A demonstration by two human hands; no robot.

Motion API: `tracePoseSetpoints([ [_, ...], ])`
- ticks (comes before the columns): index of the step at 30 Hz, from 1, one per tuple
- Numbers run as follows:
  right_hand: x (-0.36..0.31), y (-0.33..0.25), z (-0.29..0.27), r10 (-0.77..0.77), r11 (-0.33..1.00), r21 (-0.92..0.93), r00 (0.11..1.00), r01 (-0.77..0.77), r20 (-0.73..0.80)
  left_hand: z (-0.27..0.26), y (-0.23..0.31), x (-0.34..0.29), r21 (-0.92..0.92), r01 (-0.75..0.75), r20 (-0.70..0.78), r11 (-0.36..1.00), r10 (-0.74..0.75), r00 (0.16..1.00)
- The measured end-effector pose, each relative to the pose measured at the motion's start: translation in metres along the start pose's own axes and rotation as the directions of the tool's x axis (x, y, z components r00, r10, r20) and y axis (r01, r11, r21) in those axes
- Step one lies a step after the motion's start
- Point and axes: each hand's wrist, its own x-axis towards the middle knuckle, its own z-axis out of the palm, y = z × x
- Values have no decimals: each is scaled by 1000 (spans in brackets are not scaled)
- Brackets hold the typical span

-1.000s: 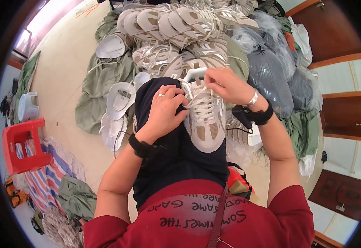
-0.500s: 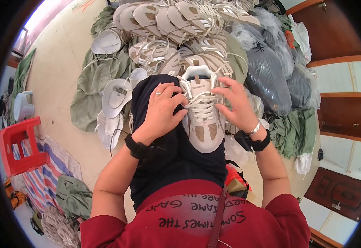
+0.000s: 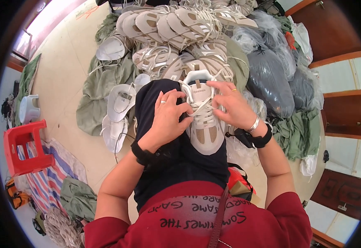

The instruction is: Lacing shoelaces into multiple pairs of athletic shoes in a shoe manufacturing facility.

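A beige and white sneaker [image 3: 206, 142] rests on my dark-trousered lap, its toe toward me and its tongue pointing away. White shoelaces [image 3: 205, 120] run across its front in rows, with loose loops near the top. My left hand [image 3: 171, 113] is at the shoe's left edge, thumb and index finger closed around a lace. From the other side my right hand [image 3: 235, 106] reaches over the upper eyelets, its fingertips curled in on the lace; its index finger lies higher, near the collar. The exact pinch points are partly hidden by my fingers.
Beyond my knees lies a heap of similar sneakers [image 3: 168, 25]. Unfinished white uppers [image 3: 120, 101] lie at the left on green cloth [image 3: 91, 111]. Grey plastic bags [image 3: 269, 78] fill the right side. A red stool [image 3: 27, 146] stands on striped sheeting at the left.
My right hand has shifted up and inward over the laces, its index finger now nearer the tongue. The left hand stays by the shoe's left edge. The whole view has shifted slightly.
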Motion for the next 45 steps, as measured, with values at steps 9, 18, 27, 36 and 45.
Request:
tracePoseSetpoints([
  [9, -26, 2, 8, 265, 892, 425, 941, -155, -212, -1, 1, -1, 28, -21, 16, 999, 21, 1000],
  [18, -29, 3, 26, 124, 956, 287, 965, -54, -233, -4, 3, 1, 57, -6, 64, 998, 3, 998],
  [27, -27, 0, 28, 91, 970, 244, 939, -9, -331, -4, 8, 0, 87, -1, 107, 996, -9, 994],
  [36, -36, -1, 20, 50, 932, 361, 981, 21, -187, -8, 16, 0, 88, 13, 113, 996, -23, 993],
  [45, -63, 7, 37, 408, 725, 665, 888, -176, -211, -31, 7, 6, 10, -96, 144, 995, 93, 985],
])
